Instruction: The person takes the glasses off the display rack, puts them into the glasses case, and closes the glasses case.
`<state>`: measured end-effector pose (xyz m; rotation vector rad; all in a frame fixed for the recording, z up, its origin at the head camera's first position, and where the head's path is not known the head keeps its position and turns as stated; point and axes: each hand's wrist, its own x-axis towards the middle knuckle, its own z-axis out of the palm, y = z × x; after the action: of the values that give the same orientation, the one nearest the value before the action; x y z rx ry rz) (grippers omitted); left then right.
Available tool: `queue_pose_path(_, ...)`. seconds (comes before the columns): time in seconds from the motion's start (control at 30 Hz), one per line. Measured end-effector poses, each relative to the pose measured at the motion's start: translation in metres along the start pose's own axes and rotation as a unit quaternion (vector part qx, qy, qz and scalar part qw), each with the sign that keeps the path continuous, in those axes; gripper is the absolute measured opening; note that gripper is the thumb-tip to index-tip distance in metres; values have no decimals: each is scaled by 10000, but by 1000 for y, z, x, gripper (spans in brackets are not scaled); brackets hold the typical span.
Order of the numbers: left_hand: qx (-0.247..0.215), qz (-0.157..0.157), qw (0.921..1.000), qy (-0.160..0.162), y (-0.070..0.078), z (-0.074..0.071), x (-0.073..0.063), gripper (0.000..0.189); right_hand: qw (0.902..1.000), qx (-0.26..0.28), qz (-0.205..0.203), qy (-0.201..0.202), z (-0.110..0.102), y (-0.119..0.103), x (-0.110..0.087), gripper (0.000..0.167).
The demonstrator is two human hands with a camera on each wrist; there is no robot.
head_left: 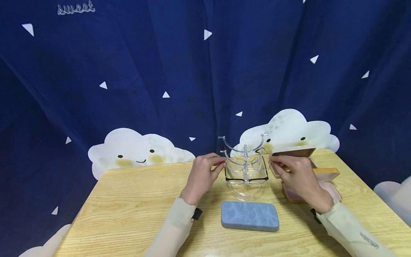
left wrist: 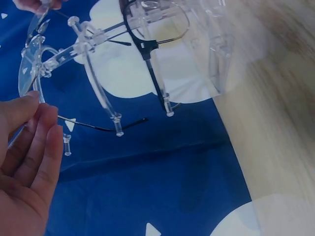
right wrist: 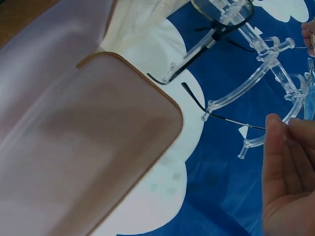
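A clear display stand point(head_left: 245, 150) with several curved arms stands in front of me. My left hand point(head_left: 203, 175) pinches one side of a pair of thin-rimmed glasses point(left wrist: 30, 64) at the stand. On the opposite side my right hand point(head_left: 300, 177) pinches the same pair near its other temple point(right wrist: 231, 121). The temple tips point back past the stand's arms; whether the bridge rests on the post I cannot tell. Lower down, black-framed glasses point(head_left: 264, 179) sit on the stand.
A closed blue glasses case point(head_left: 249, 216) lies in front of the stand. Open cases crowd the right side, among them a pink-lined case point(head_left: 332, 189) and an upright brown lid point(right wrist: 113, 132) close to my right hand. Behind the wooden table point(head_left: 135, 207) hangs a blue curtain point(head_left: 179, 64).
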<state>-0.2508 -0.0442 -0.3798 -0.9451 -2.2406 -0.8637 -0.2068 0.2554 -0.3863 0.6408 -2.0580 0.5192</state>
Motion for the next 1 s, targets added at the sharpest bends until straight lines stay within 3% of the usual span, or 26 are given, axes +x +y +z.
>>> queue_pose_path(0.2, 122, 307, 9990, 299, 4, -5, 1, 10, 9994, 302, -15, 165, -9, -5, 3, 30)
queue_pose_path(0.37, 260, 595, 9970, 428, 8, -11, 1, 10, 9983, 409, -205, 364, -17, -10, 8, 13)
queue_pose_path(0.5, 350, 820, 9949, 476, 13, -18, 0, 11, 9970, 367, -425, 541, -21, -13, 11, 44)
queue_pose_path(0.57, 391, 937, 9935, 513, 15, -22, -1, 11, 9968, 303, -464, 578, -23, -16, 13, 51)
queue_pose_path(1.0, 958, 1644, 9795, 664, 26, -41, -3, 10, 9961, 208, -682, 517, -43, -32, 23, 53)
